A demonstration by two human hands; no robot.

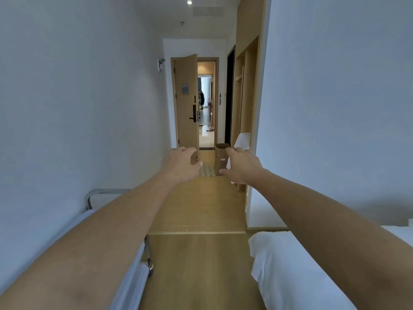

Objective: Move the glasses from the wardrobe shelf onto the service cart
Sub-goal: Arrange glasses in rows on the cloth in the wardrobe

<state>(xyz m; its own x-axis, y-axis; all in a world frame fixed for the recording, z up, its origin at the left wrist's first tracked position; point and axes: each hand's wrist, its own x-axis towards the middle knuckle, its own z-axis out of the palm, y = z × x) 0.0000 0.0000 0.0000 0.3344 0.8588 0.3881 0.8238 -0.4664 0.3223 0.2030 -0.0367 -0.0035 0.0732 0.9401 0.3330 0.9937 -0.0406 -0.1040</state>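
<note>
Both hands were out front at full arm's reach, held level, empty. Left hand (182,165) had fingers loosely curved and thumb apart, gripping nothing; right hand (240,166) mirrored it, fingers spread forward, nothing in them. Glasses (206,171) stood in a cluster on the floor (201,204) at twelve o'clock, between and beyond the two hands, just beside a cardboard box (221,156); too blurred to tell how each one stood. Service cart (96,198) sat at eight o'clock under the left forearm. Wardrobe (244,104) stood open at two o'clock, and a white bed (290,276) lay at five o'clock.
</note>
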